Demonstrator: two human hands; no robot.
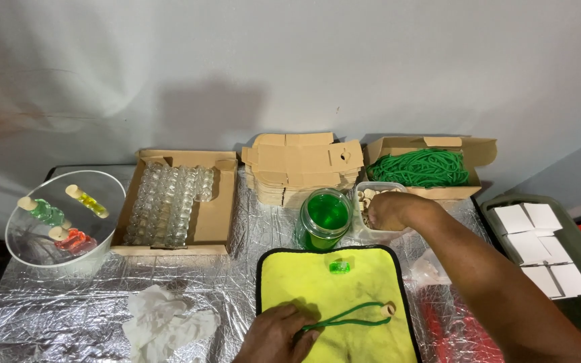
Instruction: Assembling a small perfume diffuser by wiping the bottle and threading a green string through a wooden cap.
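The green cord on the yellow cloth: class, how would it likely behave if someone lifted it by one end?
The green cord lies in a loose loop, so it is probably floppy and would dangle. It looks thin, so likely light. The pale piece at its end might swing.

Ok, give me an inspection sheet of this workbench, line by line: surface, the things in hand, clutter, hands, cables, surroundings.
Surface: table covered in crinkled silver foil, with a yellow cloth mat at the front.
Job's things: green cord loop with a wooden bead on the mat; small green bottle on the mat; clear tub of wooden pieces; jar of green liquid.
Clutter: crumpled white tissue; box of empty glass vials; stack of flat cardboard boxes; box of green cord; bowl of filled bottles; tray of white boxes.
Hands: left hand pinches the cord; right hand reaches into the tub.
Cables: nothing seen.
Surroundings: plain grey wall.
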